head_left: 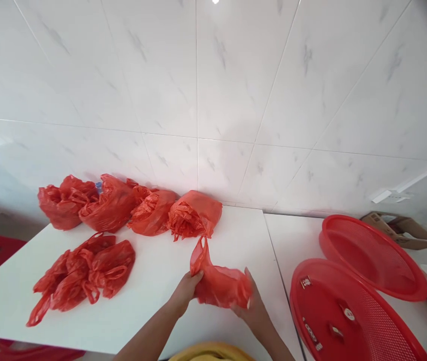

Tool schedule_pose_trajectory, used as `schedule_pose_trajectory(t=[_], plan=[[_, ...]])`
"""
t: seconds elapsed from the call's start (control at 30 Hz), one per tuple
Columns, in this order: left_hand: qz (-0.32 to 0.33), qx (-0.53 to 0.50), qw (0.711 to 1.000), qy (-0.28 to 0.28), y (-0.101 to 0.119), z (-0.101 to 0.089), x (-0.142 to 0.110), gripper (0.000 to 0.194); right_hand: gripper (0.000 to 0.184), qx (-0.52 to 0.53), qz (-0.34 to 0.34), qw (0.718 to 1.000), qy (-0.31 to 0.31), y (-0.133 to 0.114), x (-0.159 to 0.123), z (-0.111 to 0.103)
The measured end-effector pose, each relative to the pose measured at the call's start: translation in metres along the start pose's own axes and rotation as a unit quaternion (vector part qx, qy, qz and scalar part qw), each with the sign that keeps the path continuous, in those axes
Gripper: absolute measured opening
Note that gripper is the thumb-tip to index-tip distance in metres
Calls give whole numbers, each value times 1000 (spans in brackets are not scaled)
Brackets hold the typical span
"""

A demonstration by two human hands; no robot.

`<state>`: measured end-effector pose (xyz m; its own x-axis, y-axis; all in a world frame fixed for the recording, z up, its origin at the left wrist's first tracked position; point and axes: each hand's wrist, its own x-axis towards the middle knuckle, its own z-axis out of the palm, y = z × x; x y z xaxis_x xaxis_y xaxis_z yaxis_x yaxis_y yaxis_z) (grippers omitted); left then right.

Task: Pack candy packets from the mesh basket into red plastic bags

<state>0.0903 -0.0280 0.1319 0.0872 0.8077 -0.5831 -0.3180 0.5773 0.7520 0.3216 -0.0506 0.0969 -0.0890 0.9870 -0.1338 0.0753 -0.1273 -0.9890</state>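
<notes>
Above the white table, a thin red plastic bag point(223, 286) is stretched between my two hands. My left hand point(186, 293) pinches its left side, and one handle loop stands up above the thumb. On the other side, my right hand point(251, 307) grips the bag's right end; the fingers are partly hidden and slightly blurred. Just beyond, close to the tip of that loop, sits a bunched red bag point(196, 213). To the left lies a loose heap of crumpled red bags point(85, 273). What the held bag contains, if anything, cannot be made out.
Several filled red bags point(110, 205) line the table's back edge by the tiled wall point(168, 90). At right are a red plastic basket point(348, 321) with small packets in it, a second red basket point(375, 255) behind, and a cardboard box point(405, 230). Red stools show at left.
</notes>
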Motion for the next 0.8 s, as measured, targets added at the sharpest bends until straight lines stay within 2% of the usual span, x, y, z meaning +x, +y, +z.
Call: schedule_pose_trajectory(t=[0.07,0.13,0.2,0.27,0.4,0.5,0.57,0.67,0.8], plan=[[-5,-19,1000,-19,3,6,-6,45,61,52,18,998,29,-29,14,8],[-5,-44,998,-33,9,10,-13,47,44,157,67,985,23,-52,25,6],[0,-81,996,-29,15,13,-19,46,42,266,104,958,7,-68,34,-3],[10,-126,992,-15,20,14,-23,42,41,325,107,940,-2,-79,39,-12],[20,-190,982,-9,24,21,-25,34,29,320,81,944,-14,-95,39,-16],[29,-190,981,-10,26,29,-26,33,35,321,92,943,-11,-104,30,-6],[57,-171,984,-8,30,33,-29,36,39,341,107,934,-11,-106,24,0],[100,-127,986,-35,38,39,-36,39,36,353,102,930,-32,-105,16,5],[107,-120,984,-77,44,50,-41,40,20,329,96,936,-78,-108,13,5]])
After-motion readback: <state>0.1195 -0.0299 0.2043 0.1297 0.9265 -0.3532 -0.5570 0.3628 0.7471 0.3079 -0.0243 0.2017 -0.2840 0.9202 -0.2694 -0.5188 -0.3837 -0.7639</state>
